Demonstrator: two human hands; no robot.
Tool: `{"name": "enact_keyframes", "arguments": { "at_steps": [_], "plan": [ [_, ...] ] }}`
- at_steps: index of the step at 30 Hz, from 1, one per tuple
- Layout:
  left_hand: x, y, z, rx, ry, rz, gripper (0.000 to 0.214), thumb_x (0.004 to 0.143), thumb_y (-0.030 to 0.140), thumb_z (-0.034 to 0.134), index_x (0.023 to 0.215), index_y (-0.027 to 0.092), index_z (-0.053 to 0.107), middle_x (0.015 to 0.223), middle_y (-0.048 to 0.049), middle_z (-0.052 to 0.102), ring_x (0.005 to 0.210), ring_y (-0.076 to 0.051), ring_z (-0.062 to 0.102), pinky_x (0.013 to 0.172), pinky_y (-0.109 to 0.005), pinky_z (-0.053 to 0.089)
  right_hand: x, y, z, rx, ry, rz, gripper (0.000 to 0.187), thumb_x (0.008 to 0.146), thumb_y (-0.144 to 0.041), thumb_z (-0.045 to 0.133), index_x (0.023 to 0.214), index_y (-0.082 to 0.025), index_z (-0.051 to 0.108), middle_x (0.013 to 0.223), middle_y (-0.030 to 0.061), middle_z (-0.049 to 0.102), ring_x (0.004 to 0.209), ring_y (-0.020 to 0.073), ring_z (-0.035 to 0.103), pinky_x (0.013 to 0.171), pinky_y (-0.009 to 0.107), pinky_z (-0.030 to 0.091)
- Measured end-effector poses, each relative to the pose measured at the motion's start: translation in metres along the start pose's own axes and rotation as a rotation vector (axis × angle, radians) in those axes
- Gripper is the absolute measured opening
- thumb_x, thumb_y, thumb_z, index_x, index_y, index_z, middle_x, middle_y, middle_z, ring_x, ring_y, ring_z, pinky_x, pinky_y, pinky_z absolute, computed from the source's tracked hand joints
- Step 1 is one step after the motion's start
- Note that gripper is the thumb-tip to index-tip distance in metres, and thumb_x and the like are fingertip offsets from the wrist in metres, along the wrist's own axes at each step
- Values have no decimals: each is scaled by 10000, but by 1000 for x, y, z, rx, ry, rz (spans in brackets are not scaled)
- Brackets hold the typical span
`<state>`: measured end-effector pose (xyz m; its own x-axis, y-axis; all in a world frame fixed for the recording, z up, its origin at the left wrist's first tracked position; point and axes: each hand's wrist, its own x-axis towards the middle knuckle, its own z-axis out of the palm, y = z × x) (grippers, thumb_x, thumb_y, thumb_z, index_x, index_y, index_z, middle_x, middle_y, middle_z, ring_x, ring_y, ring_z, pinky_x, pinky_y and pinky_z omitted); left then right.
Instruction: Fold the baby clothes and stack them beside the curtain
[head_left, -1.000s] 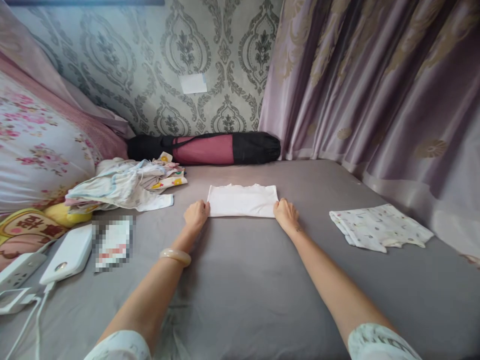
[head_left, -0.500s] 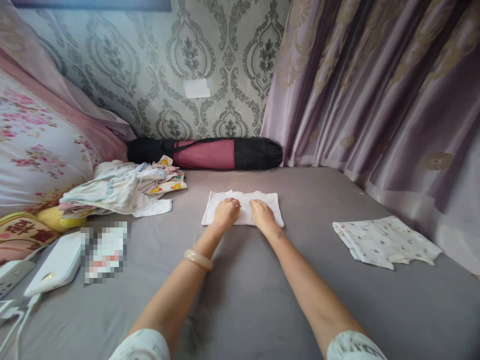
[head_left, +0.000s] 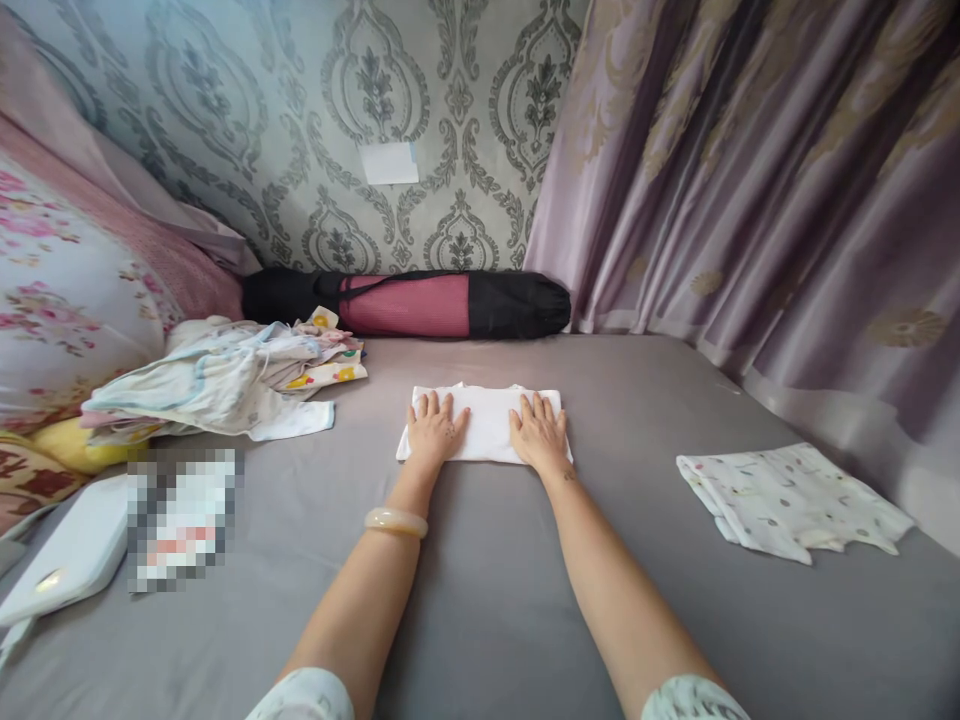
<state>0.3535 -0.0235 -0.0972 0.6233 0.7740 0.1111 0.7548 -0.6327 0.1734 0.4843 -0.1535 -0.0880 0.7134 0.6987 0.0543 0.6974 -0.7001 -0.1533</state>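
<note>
A folded white cloth garment point(head_left: 487, 425) lies flat on the grey bed sheet point(head_left: 495, 560) in front of me. My left hand point(head_left: 437, 428) rests palm down on its left part, fingers spread. On its right part my right hand point(head_left: 540, 432) lies flat in the same way, fingers apart. The cloth shows between the two hands, and neither hand grips it. A pale bangle point(head_left: 396, 521) circles my left wrist.
A heap of baby clothes point(head_left: 217, 385) lies at the left, beside a floral pillow point(head_left: 60, 310). A white power bank point(head_left: 71, 545) sits nearer. A patterned folded garment point(head_left: 795, 500) is at the right. Along the wall lies a pink and black rolled mat bag point(head_left: 405, 305).
Both hands have moved apart, outward across the white garment. Their fingers, curled before, are now spread flat on it. The view has shifted slightly.
</note>
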Motion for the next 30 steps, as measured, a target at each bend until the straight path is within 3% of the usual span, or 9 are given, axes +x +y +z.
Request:
{"name": "enact_keyframes", "arguments": {
  "at_steps": [3,6,9,12,17,22,27,30],
  "plan": [
    [1,-1,-2,3,-8,-12,645,945,560,240,1448,182,386,1530,-153,328,1421,-333,254,1127,-543,202,3,0,1,11,-8,15,572,993,-427,222,1498,-174,308,1569,106,246,1439,274,189,1141,540,132],
    [0,8,-7,31,86,49,604,964,493,246,1437,150,400,1527,-158,333,1428,-323,243,1141,-544,176,3,-6,-4,33,46,-10,551,994,-381,228,1488,-157,328,1561,124,262,1438,279,193,1142,546,107],
    [-2,23,-10,38,183,200,545,986,387,220,1438,143,399,1538,-118,325,1448,-278,201,1171,-512,120,2,-18,-9,53,142,-189,527,986,-307,244,1489,-175,326,1572,94,245,1453,249,149,1157,513,50],
    [-2,32,-5,29,95,258,526,985,341,227,1431,133,412,1519,-107,364,1433,-273,249,1168,-496,167,1,-28,-6,73,94,-321,526,971,-280,264,1477,-169,352,1558,73,286,1449,232,169,1166,477,57],
    [-1,31,7,36,10,252,526,986,348,229,1443,147,396,1510,-100,380,1410,-286,301,1145,-503,230,2,-30,7,81,32,-327,523,974,-295,249,1456,-150,392,1528,75,351,1424,242,240,1157,485,112],
    [-1,30,6,44,41,259,508,985,350,247,1425,164,422,1495,-103,407,1402,-282,318,1135,-500,253,3,-27,6,86,35,-329,517,976,-297,255,1453,-155,397,1527,72,352,1421,241,247,1156,483,118],
    [-2,33,6,26,153,285,513,987,364,236,1430,171,409,1525,-101,356,1439,-272,234,1157,-500,188,6,-19,-4,102,110,-270,510,992,-306,233,1468,-184,367,1553,70,300,1441,228,196,1160,469,75],
    [-1,33,10,16,63,253,534,982,420,235,1430,187,409,1514,-112,375,1420,-294,276,1145,-522,195,5,-16,-3,81,68,-200,511,994,-332,231,1470,-200,362,1559,65,288,1444,235,181,1154,478,86]
  ]
}}
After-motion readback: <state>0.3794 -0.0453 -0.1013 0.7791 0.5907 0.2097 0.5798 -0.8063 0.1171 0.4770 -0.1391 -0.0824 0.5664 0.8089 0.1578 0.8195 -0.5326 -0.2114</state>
